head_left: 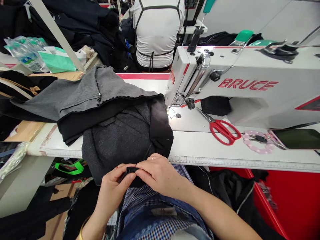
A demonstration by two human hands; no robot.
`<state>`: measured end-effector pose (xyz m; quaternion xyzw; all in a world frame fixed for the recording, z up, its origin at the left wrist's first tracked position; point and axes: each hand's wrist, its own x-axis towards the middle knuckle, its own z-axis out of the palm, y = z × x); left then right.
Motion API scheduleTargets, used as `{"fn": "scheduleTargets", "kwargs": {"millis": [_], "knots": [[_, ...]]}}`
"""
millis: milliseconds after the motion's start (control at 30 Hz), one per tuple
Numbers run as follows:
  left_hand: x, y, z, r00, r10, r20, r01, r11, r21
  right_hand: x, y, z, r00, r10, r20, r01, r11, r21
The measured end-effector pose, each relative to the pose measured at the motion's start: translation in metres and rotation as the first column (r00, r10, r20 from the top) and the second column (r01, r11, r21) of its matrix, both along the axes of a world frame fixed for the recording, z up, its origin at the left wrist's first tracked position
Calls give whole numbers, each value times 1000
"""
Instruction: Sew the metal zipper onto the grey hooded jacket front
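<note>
A dark grey and black garment with a lighter grey panel and a zipper lies over the front of the sewing table, its lower part hanging past the edge. My left hand pinches a folded black edge of this garment between thumb and fingers. Right beside it, my right hand grips the same fold, and the fingertips of both hands nearly meet. To the right of the cloth stands a white sewing machine, its needle area lit. Part of the garment's edge lies close to the needle.
Red-handled scissors, a pink beaded ring and a phone lie on the table's right. A red bin with dark clothing stands below. Bottles are at the back left. Another person sits ahead, back turned.
</note>
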<state>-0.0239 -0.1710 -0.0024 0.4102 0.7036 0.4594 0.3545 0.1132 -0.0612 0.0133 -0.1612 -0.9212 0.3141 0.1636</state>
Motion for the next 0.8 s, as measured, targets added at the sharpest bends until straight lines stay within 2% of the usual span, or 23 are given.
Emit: {"fn": "scheduleTargets", "kwargs": {"millis": [167, 367, 467, 600, 800], "knots": [[2, 0, -5, 998, 42, 52, -43, 999, 10, -3, 3, 2, 998, 10, 59, -10, 1000, 6], [3, 3, -15, 967, 164, 196, -170, 985, 13, -4, 7, 9, 988, 46, 147, -46, 999, -7], [1, 11, -17, 913, 235, 333, -235, 971, -40, 0, 12, 9, 978, 39, 207, -37, 999, -15], [1, 22, -14, 778, 305, 550, -287, 950, -121, 7, 19, 8, 969, 43, 243, -37, 999, -28], [0, 29, -11, 740, 351, 573, -358, 928, -105, 17, 24, 0, 970, 26, 243, -31, 999, 16]]}}
